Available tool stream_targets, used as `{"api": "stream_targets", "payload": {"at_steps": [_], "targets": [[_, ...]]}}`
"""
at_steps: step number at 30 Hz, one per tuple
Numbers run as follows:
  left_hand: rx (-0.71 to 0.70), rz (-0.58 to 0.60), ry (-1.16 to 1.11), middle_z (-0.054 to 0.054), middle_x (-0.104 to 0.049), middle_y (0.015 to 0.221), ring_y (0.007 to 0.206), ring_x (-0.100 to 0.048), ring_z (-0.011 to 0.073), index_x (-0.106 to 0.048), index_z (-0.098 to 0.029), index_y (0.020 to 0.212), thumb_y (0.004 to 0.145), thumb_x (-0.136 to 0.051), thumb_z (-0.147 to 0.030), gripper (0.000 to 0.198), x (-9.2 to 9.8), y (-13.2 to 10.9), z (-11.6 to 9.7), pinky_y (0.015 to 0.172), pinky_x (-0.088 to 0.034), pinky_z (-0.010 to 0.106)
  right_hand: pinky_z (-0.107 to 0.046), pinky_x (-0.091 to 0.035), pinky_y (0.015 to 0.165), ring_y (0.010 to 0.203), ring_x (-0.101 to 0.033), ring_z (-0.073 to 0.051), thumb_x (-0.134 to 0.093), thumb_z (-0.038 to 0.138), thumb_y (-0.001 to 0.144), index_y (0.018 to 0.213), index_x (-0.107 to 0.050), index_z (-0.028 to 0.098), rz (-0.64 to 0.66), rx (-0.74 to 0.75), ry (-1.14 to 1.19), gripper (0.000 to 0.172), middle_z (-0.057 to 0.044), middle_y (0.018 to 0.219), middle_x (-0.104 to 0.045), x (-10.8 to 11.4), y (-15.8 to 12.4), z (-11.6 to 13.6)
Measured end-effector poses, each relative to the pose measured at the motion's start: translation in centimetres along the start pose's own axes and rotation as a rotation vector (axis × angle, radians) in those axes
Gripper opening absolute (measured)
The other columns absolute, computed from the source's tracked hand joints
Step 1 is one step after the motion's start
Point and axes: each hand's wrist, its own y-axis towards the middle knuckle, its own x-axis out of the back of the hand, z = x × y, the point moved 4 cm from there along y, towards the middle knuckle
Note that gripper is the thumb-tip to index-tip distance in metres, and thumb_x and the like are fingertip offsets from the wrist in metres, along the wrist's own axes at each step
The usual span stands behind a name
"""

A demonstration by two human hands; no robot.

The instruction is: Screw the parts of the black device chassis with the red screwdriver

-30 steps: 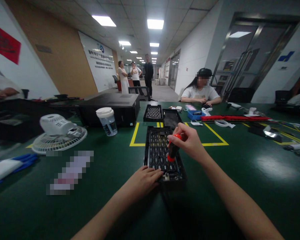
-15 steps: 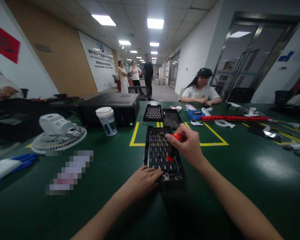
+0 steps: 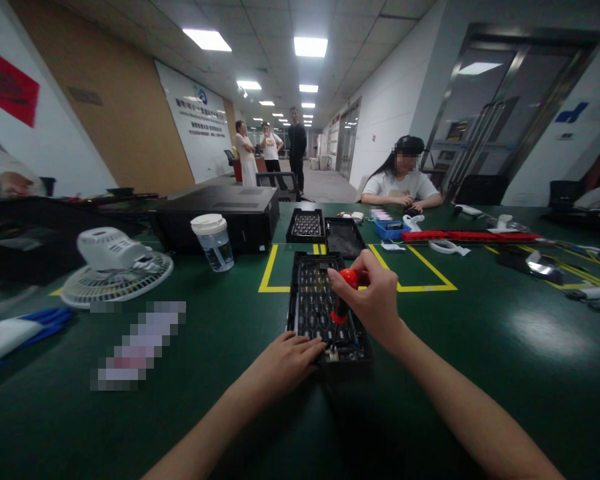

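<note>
A black rectangular case (image 3: 293,300) filled with rows of dark cells lies lengthwise in front of me on the green table. My right hand (image 3: 373,293) grips a red and black screwdriver (image 3: 339,310) by its handle. The shaft points down into the near end of the case, among wires and small metal parts; what the tip meets is too small to make out. My left hand (image 3: 293,357) rests with fingers stretched out over the near left corner of the case, touching its edge.
Beyond the case stand a second cell-filled case (image 3: 306,227) and a black lid-like tray (image 3: 345,237). To the left are a lidded water cup (image 3: 213,243), a white fan (image 3: 115,267) and a large black box (image 3: 220,213). A person (image 3: 403,177) sits across the table near a blue bin (image 3: 393,230).
My right hand has shifted and turned slightly around the screwdriver's handle, which stands a bit differently. My left hand and the case stay in place.
</note>
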Motion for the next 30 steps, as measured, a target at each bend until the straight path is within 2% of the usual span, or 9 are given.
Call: {"api": "stream_targets", "payload": {"at_steps": [18,21,24,27,30], "targets": [[-0.004,-0.009,0.0,0.005,-0.058,0.122,0.107,-0.057,0.0202,-0.043,-0.023,0.125,0.088,-0.046,-0.029,0.038,-0.21,-0.04,0.15,0.092,-0.039,0.038,-0.021,-0.03,0.047,0.045,-0.035,-0.007,-0.058,0.037,0.076,0.066,-0.033,0.02,-0.04,-0.066,-0.007,0.032,0.008,0.054,-0.035,-0.43,-0.09,-0.28],[-0.003,-0.002,-0.01,0.005,-0.057,0.123,0.108,-0.056,0.0201,-0.043,-0.022,0.125,0.087,-0.046,-0.028,0.038,-0.05,-0.07,0.1,0.093,-0.039,0.038,-0.022,-0.032,0.051,0.048,-0.039,-0.009,-0.056,0.034,0.079,0.068,-0.039,0.019,-0.02,-0.058,-0.011,0.025,0.006,0.056,-0.038,-0.25,-0.04,-0.27],[-0.002,0.0,-0.01,0.005,-0.058,0.123,0.107,-0.057,0.0204,-0.043,-0.022,0.125,0.087,-0.047,-0.027,0.038,0.09,-0.1,0.04,0.093,-0.039,0.039,-0.024,-0.035,0.059,0.059,-0.047,-0.011,-0.05,0.027,0.084,0.069,-0.048,0.017,0.018,0.02,-0.015,0.018,0.002,0.063,-0.048,-0.08,0.09,0.12],[0.0,-0.006,-0.012,0.005,-0.057,0.123,0.107,-0.056,0.0203,-0.042,-0.022,0.125,0.087,-0.048,-0.028,0.039,0.12,-0.1,0.05,0.093,-0.039,0.038,-0.026,-0.037,0.065,0.067,-0.051,-0.014,-0.046,0.026,0.086,0.072,-0.055,0.016,0.057,0.075,0.018,0.02,-0.002,0.07,-0.054,-0.01,0.18,0.42],[0.0,-0.007,-0.015,0.004,-0.058,0.123,0.107,-0.056,0.0205,-0.042,-0.023,0.125,0.087,-0.047,-0.028,0.039,0.05,-0.14,0.07,0.094,-0.039,0.039,-0.027,-0.036,0.065,0.068,-0.051,-0.014,-0.041,0.028,0.089,0.073,-0.058,0.015,0.104,0.095,0.072,0.026,-0.003,0.07,-0.054,-0.11,0.15,0.46]]}}
